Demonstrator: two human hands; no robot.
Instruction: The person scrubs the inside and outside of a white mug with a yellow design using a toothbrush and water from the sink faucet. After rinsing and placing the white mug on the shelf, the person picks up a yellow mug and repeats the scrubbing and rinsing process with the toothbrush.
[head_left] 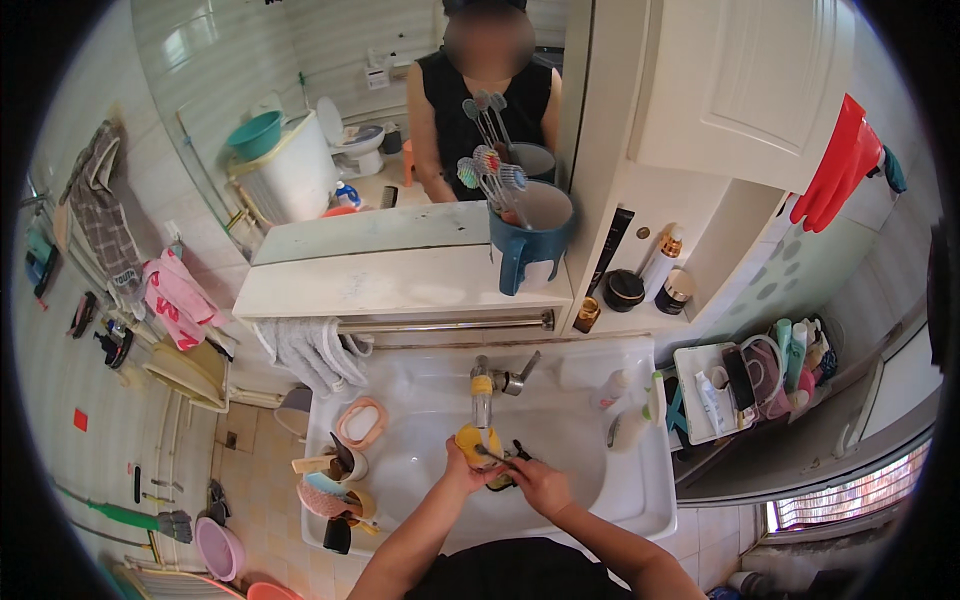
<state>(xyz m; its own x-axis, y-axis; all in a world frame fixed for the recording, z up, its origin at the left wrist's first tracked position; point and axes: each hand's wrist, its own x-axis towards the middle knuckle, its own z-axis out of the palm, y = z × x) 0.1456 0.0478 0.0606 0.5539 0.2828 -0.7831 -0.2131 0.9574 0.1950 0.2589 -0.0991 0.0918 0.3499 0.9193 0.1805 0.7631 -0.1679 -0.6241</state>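
My left hand (464, 472) is closed around a round yellow piece (470, 437), whose exact kind I cannot make out, under the faucet (481, 385). A clear stream seems to run from the spout onto it. In my right hand (544, 488) is a thin dark-handled brush (497, 456), its tip touching the yellow piece. Both hands are over the basin of the white sink (420, 505). Just behind the right fingers lies something black (521, 451) in the basin. Part of it is hidden by the hands.
On the sink's left rim are a pink soap dish (346, 425) and holders with brushes (322, 498). Bottles (630, 428) stand on the right rim. Above are a towel (318, 355), a metal rail (440, 325) and a blue toothbrush mug (530, 235) on the ledge.
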